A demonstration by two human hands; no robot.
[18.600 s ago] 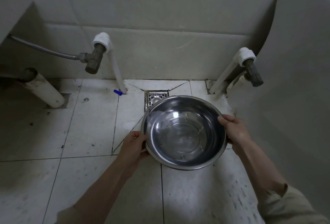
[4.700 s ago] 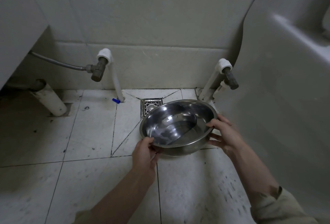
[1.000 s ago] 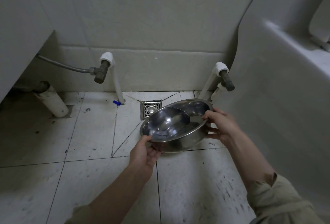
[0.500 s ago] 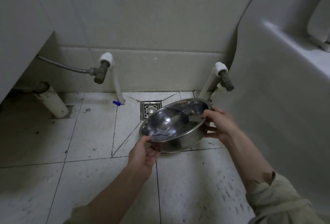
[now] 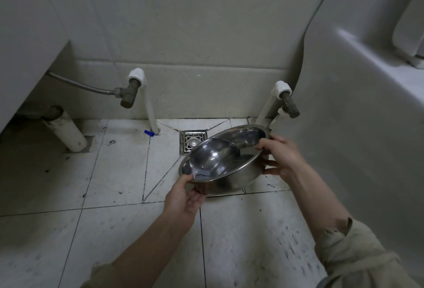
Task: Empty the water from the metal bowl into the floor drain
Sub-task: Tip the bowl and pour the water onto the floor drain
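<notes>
Round shiny metal bowl (image 5: pixel 220 159) is held tilted above a white tiled floor (image 5: pixel 114 173), just in front of the square metal floor drain (image 5: pixel 192 142). The left hand (image 5: pixel 185 198) grips its near rim; the right hand (image 5: pixel 281 156) grasps the far right rim. Whether water remains inside is unclear.

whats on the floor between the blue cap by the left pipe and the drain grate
Nothing: in the head view the stretch between the blue cap and the floor drain is bare white tile, crossed only by a grout line.
</notes>
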